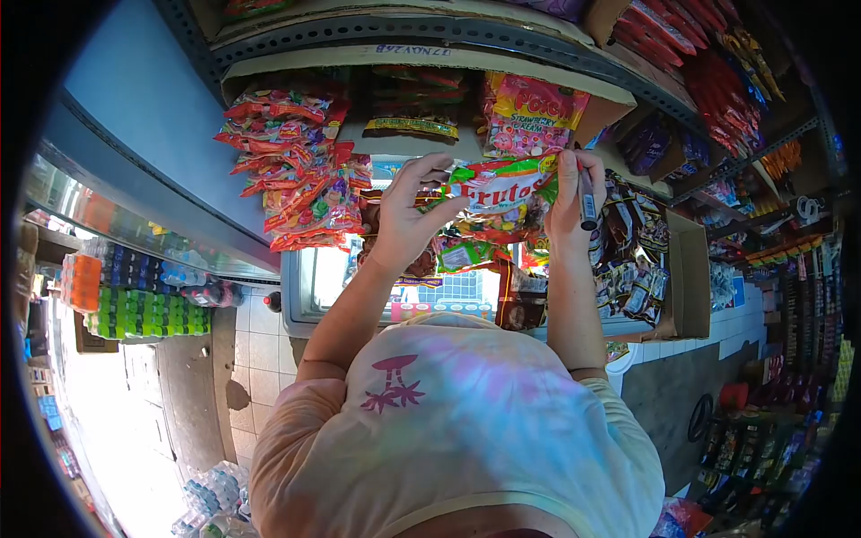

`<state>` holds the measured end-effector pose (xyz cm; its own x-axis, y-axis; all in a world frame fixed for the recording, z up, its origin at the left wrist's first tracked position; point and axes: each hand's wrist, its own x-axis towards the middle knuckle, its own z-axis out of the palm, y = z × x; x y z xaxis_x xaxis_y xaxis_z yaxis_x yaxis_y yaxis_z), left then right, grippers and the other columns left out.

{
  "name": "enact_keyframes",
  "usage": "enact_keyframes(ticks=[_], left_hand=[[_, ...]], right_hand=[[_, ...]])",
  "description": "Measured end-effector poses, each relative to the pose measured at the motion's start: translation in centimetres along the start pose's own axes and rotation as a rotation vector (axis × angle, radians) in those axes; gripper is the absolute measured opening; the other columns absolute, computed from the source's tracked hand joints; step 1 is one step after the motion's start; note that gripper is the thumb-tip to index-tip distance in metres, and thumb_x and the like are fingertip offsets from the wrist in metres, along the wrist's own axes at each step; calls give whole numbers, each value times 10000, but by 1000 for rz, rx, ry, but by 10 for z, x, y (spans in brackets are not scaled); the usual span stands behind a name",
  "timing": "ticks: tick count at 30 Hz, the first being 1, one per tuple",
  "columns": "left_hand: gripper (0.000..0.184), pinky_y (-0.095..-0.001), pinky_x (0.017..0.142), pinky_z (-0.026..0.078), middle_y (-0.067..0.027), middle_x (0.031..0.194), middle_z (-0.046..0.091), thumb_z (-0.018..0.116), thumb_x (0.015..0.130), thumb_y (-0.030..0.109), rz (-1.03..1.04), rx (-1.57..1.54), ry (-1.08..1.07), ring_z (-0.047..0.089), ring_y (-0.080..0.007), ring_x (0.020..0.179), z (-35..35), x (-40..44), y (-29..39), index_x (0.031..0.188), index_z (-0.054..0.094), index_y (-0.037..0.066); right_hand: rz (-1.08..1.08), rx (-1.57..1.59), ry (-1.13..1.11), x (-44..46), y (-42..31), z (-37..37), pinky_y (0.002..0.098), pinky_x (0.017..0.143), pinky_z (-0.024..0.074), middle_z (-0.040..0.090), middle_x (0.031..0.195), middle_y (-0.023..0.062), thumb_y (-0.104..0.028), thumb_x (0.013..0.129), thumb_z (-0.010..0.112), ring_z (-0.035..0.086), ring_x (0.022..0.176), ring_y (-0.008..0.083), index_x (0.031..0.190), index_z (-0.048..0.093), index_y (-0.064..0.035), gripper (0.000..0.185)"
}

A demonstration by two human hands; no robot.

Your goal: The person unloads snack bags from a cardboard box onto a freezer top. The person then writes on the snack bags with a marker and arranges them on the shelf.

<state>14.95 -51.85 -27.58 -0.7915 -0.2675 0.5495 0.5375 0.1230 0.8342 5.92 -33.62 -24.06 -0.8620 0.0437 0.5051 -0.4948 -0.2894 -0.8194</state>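
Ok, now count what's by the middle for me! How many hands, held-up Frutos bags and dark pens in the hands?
Left hand and right hand: 2
Held-up Frutos bag: 1
Dark pen in the right hand: 1
Total: 4

And there it was, the Frutos bag (498, 193) in the middle, left hand (417, 202) at its nine o'clock, right hand (569, 202) at three, with a marker (587, 211)! Farther out at nine, candy bags (296, 170) lay piled; at one, a strawberry pack (538, 112); at four, packets (632, 291) filled a cardboard box (691, 269)!
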Motion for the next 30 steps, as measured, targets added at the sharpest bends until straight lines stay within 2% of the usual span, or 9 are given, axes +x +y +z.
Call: enact_keyframes(ticks=[3,5,8,15,17,20,23,26,30], left_hand=[[486,-267,863,426,-98,1073,575,657,772,-27,-26,77,1,551,-129,963,7,2,-8,1217,464,-2],[359,-253,768,462,-72,970,568,692,767,60,-100,-208,138,575,-136,846,15,3,-9,1092,548,9],[300,-252,749,459,-86,956,565,681,768,52,-14,-128,281,566,-138,805,20,2,-6,1044,569,14],[254,-259,743,449,-84,946,555,669,746,27,26,201,57,557,-163,845,-7,11,-1,989,591,21],[265,-232,747,458,-78,960,533,658,761,-14,167,384,-32,558,-141,847,-10,11,-2,1016,593,18],[257,-229,696,473,-86,950,540,661,757,-20,227,391,31,566,-151,844,0,5,1,1008,619,20],[210,-242,655,484,-94,944,549,672,754,-22,218,459,-19,572,-161,847,-3,5,-1,958,642,17],[145,-243,654,485,-92,928,558,671,759,-19,252,409,40,574,-159,842,-3,0,-7,899,656,14],[161,-289,696,478,-91,906,553,651,775,19,268,413,104,575,-199,809,0,-1,-7,935,633,28]], right_hand=[[-23,-57,14,-7,-4,1,205,607,328,502,749,-33,-176,891,603,404,673,49,852,534,-43,155],[-36,-104,19,-9,-3,-1,206,606,326,497,745,-36,-172,893,600,401,672,48,848,531,-44,152],[-68,-114,5,-14,5,-2,210,601,325,470,721,-37,-165,898,592,393,656,53,840,525,-43,150],[-76,-207,-32,-21,6,-3,213,591,345,473,723,-24,-146,888,604,411,653,61,833,517,-46,143],[-78,-199,-24,-21,7,-3,214,587,355,476,724,-18,-144,882,612,423,652,66,833,513,-44,148],[-48,-181,-27,-21,6,-3,212,588,358,480,729,-18,-149,880,617,428,651,68,835,513,-42,156],[-40,-213,-47,-23,8,-6,213,584,358,479,727,-18,-154,878,620,429,651,67,835,512,-41,162],[-51,-232,-59,-23,7,-8,212,581,353,482,732,-16,-154,874,625,424,649,67,840,516,-39,162],[11,-100,-48,-24,15,-10,216,592,353,484,738,-14,-158,869,633,420,650,68,843,524,-39,163]])
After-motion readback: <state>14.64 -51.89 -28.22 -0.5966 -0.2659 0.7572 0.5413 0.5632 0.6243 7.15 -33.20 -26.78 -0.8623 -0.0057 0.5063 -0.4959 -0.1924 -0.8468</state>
